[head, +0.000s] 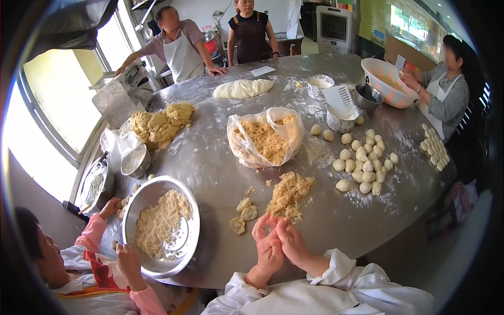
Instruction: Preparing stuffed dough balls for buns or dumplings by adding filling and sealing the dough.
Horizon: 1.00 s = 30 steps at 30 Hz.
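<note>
My left hand [268, 247] and my right hand [293, 241] meet in front of me over the near side of the steel table [220, 267]. Their fingers are curled and touch; whether anything sits between them is hidden. Just beyond my fingertips lies a loose heap of shredded tan filling [289, 193]. To the left of it are several flattened dough pieces [249, 213]. Farther back, an open plastic bag [232, 147] holds more of the shredded filling [264, 138]. Right of the heap, several round dough balls [366, 165] are grouped on floured steel.
A steel bowl [195, 220] of crumbly mix stands left, beside a co-worker's hand [128, 262]. Behind are a yellowish dough mass [161, 124], a pale dough log [243, 89], a flour tin [340, 122] with a slotted white scraper [339, 100], and a large plastic basin [388, 92]. Other people stand around the table.
</note>
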Available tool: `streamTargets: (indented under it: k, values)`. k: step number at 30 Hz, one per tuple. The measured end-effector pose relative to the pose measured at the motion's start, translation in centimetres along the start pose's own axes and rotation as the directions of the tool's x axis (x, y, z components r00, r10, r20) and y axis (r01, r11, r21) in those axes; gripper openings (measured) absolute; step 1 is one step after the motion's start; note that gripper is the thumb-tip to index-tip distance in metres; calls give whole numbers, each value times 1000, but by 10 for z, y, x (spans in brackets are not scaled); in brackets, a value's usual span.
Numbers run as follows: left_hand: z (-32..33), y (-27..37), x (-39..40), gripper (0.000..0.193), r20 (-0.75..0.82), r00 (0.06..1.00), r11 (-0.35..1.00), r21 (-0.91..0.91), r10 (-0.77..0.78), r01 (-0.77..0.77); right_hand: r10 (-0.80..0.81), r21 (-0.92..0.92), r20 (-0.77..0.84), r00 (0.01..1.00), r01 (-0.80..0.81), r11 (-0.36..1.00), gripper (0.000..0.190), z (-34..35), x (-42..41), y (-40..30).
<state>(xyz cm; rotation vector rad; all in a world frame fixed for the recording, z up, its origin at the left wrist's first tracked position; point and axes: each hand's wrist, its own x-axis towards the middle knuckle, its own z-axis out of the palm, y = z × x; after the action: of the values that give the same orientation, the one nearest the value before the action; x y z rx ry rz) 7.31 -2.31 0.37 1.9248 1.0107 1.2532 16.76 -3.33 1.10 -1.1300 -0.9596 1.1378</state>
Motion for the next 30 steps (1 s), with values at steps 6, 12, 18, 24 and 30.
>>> streamTargets:
  k: [6, 12, 18, 24, 30]
  values:
    - [-1, -4, -1, 88, 144, 969, 807, -536, -200, 247, -112, -359, 45, 993, 121, 926, 24, -18, 3, -27]
    - [0, -3, -5, 100, 404, 893, 482, -754, -198, 448, -486, -542, 289, 825, 560, 627, 43, -12, 2, -18]
    - [11, 2, -18, 94, 469, 862, 574, -659, -190, 485, -154, -679, 47, 987, 144, 720, 72, -19, 17, -9]
    - [8, 1, -8, 76, 297, 936, 634, -691, -188, 346, -185, -58, 149, 971, 196, 979, 69, -10, 10, -27]
    - [-10, 3, 13, 35, -75, 834, 616, -710, -547, 341, -98, -210, 185, 978, 137, 968, 67, -2, -11, -24]
